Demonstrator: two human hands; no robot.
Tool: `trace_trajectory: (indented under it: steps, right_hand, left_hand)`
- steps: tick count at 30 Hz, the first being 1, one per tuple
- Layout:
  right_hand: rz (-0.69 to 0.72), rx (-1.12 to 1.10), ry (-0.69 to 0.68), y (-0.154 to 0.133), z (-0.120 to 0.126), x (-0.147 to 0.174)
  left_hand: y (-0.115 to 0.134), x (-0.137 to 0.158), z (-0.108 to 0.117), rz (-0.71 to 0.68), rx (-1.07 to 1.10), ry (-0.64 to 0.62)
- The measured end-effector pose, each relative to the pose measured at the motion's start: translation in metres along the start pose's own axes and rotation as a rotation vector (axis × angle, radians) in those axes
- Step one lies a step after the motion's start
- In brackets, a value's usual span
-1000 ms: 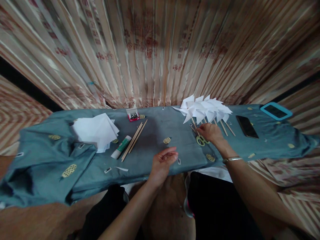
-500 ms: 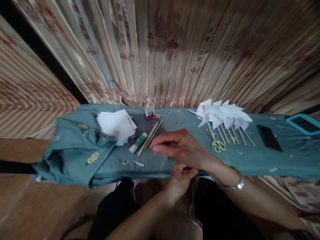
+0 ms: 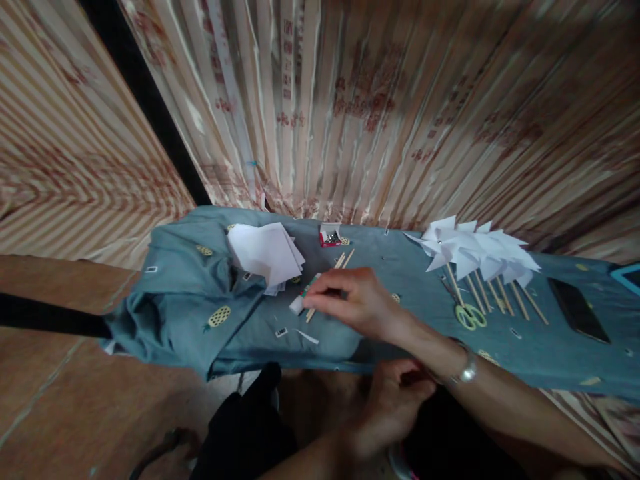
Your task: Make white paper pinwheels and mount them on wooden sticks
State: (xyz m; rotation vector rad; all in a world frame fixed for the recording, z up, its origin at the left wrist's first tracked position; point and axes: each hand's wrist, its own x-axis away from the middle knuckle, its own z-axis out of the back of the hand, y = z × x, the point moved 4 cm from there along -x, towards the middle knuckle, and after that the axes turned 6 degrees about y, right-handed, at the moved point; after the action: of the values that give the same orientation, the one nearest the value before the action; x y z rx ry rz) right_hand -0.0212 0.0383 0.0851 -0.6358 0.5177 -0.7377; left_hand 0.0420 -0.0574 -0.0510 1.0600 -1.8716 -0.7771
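My right hand reaches over the cloth-covered table with thumb and fingers closed at a glue stick. Its fingers cover part of the stick, which still lies by the table surface. Several thin wooden sticks lie just beside it, partly hidden under the same hand. My left hand is curled below the table's near edge, close to my body; what it holds, if anything, is hidden. Left of the glue stick rests a pile of white paper sheets. A small red-and-white box of metal pins stands open behind the sticks.
Several white paper pinwheels on wooden sticks lie overlapped at the right. Green-handled scissors, a dark phone and a blue-framed device are near them. A paper strip lies in front. A curtain hangs behind the table.
My right hand has moved left and onto the glue stick. My left hand has dropped lower, away from the right wrist. The view has turned left, so the table things appear further right.
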Motion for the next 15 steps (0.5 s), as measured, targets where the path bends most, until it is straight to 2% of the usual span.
trace_trajectory:
  steps: [2,4,6,10,15]
  right_hand:
    - [0.019,0.320,-0.053,0.024,-0.019,-0.031]
    - [0.140,0.614,-0.143,0.039,-0.038,-0.052]
    - [0.235,0.789,-0.195,0.045,-0.053,-0.062]
    - [0.318,0.936,-0.279,0.045,-0.071,-0.068]
    - [0.380,0.950,-0.325,0.047,-0.081,-0.070]
  left_hand:
    - [-0.001,0.003,-0.002,-0.002,0.063,0.014]
    - [-0.002,0.005,-0.002,0.029,0.088,0.050]
    - [-0.001,0.007,-0.001,0.052,0.062,0.064]
    - [0.011,0.011,-0.001,0.029,0.079,0.002]
    - [0.016,0.013,-0.006,0.054,0.116,-0.003]
